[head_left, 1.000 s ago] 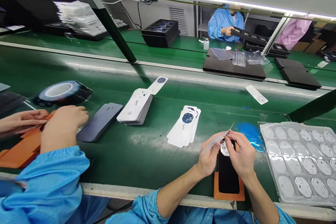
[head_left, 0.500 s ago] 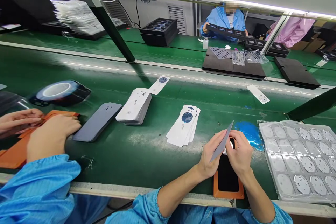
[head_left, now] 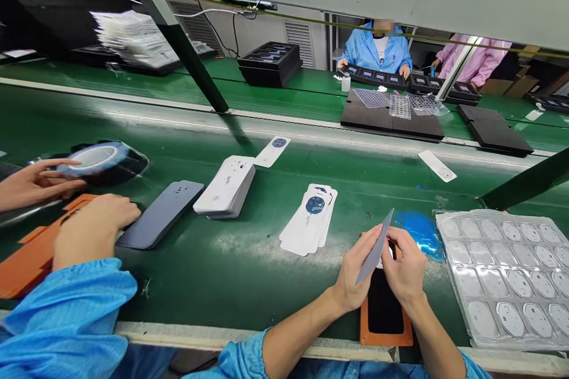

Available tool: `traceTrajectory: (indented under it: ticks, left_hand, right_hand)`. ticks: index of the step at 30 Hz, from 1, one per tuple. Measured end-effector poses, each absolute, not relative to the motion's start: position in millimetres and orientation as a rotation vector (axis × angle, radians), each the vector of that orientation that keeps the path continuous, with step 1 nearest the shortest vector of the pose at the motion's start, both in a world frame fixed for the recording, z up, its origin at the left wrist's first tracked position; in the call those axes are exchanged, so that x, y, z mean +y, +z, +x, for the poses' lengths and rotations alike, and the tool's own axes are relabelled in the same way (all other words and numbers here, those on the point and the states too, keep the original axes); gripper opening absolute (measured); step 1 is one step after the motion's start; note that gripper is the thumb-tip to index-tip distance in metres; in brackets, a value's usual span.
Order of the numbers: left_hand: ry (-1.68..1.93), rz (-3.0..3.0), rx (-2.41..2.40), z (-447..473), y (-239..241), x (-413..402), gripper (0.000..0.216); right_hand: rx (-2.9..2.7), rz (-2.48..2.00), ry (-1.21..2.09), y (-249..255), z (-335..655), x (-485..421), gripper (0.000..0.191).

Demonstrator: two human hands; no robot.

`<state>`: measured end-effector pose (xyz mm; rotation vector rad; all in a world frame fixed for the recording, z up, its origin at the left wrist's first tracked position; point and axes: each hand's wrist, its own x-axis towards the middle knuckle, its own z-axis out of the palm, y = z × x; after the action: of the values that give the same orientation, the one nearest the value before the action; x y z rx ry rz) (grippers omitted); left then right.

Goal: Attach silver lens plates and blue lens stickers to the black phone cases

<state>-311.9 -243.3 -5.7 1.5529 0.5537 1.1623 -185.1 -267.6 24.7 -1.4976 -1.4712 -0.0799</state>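
My left hand [head_left: 355,269] pinches a thin grey card strip [head_left: 376,247], held tilted on edge above an orange jig [head_left: 386,334] that carries a black phone back [head_left: 383,308]. My right hand [head_left: 403,266] is closed over the top of the black piece, its fingertips touching the strip's upper end; what they pinch is hidden. A fanned pile of white liner cards [head_left: 309,219] with blue round stickers lies just left of my hands. A clear blister tray [head_left: 507,275] of small oval parts sits to the right.
A co-worker's hands [head_left: 91,228] work at the left over an orange jig [head_left: 31,254], beside a grey cover [head_left: 162,222] and a tape roll [head_left: 95,160]. A white card stack [head_left: 226,188] lies mid-belt. Black trays [head_left: 391,118] and people sit across.
The grey strip has swung from nearly flat to standing on edge between my hands. The co-worker's far hand has moved up to the tape roll. The camera has tilted slightly.
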Motion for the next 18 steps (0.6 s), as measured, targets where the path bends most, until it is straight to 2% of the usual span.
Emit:
traceTrajectory:
  ticks: [6,10,14,18]
  left_hand:
    - [1.126,1.551,0.547,-311.3,-8.4,-247.1,0.049]
    - [1.051,1.223,0.736,-309.5,-9.9,-243.9,0.046]
    - [1.056,0.7,0.791,-311.1,-1.5,-224.6,0.055]
    - [1.061,0.611,0.7,-319.5,13.8,-209.4,0.055]
  right_hand:
    - [-1.476,-1.531,-0.073,25.6,-190.0,-268.1,0.014]
    - [-1.452,-1.616,0.066,22.8,-176.0,-263.7,0.016]
    - [-1.263,-2.125,0.188,15.2,-112.6,-256.3,0.014]
    - [-1.297,-2.46,0.231,12.6,-49.1,-261.1,0.02]
